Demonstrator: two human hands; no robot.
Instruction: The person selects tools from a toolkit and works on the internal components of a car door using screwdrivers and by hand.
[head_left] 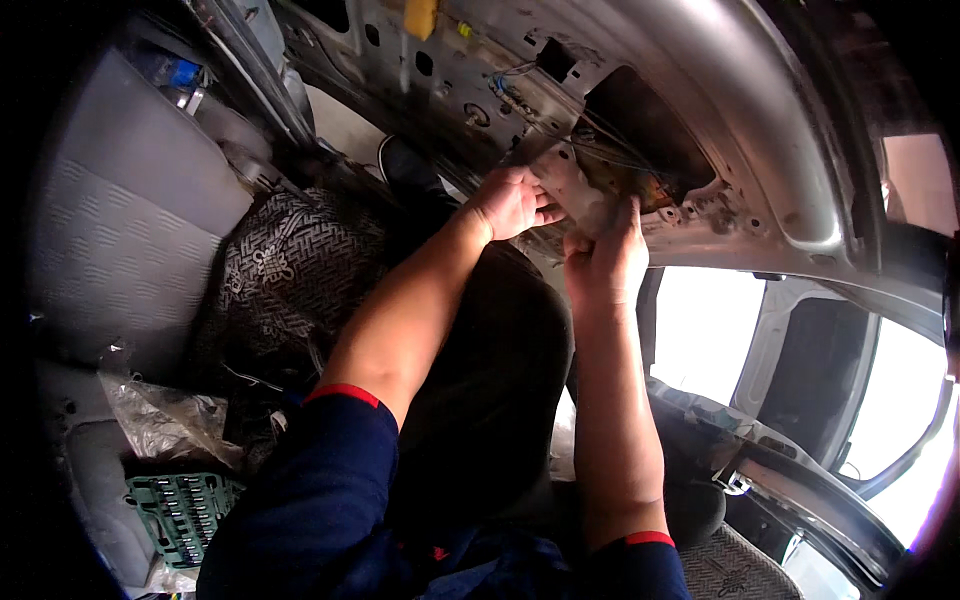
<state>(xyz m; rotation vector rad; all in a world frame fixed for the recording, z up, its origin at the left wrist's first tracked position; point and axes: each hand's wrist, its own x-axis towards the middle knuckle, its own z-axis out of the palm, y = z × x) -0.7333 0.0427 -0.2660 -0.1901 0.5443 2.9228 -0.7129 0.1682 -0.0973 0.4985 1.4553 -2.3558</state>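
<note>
While the right hand closes thumb and fingers on the lower end of a pale grey, flat, elongated piece at upper centre, the left hand, fingers half-curled, meets its left edge, its hold unclear. Behind is a silver-grey metal door panel; a green case of metal sockets lies lower left.

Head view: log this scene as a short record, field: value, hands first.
Left hand: fingers at left edge of pale flat piece; grip unclear
Right hand: closed on the piece's lower end
Piece material: cannot tell
Location: in front of vehicle door, inner metal exposed, near its large cutout
Far left: grey seat backrest
Lower left: clear plastic bag, open green socket-set case
</note>
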